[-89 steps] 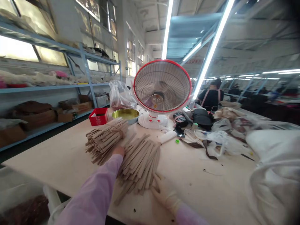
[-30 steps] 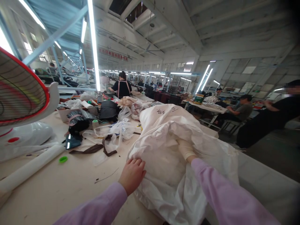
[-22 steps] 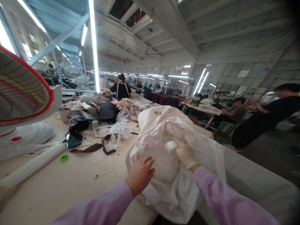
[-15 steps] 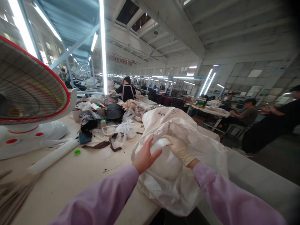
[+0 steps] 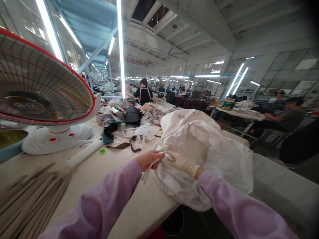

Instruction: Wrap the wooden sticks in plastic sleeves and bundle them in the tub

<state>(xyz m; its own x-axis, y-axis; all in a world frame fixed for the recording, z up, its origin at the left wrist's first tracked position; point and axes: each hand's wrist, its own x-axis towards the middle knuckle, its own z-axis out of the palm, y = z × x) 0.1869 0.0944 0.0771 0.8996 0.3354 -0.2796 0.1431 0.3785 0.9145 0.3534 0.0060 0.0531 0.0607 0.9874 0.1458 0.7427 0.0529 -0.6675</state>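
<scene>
My bare left hand [image 5: 150, 160] pinches a narrow white strip [image 5: 148, 172], whose loose end hangs below the fingers. Close against it, my right hand [image 5: 183, 164], in a pale glove, is closed on the same strip, bunched between the two hands. Both hands are over the near left side of a large white sack [image 5: 224, 156], which lies with its mouth open towards me and has dark handwriting on its far end. What the strip is made of I cannot tell.
A white table fan [image 5: 59, 136] with a red rim stands at left. Nearer lie long brown strips [image 5: 42, 196] and a white roll [image 5: 84, 153]. Bags and scraps [image 5: 139, 132] pile up behind. Beyond sit a person in an apron [image 5: 144, 94] and others at right.
My left hand has gone from spread fingers to a pinch on the white strip. Both hands have come together. The view has swung left, bringing in more of the fan and brown strips.
</scene>
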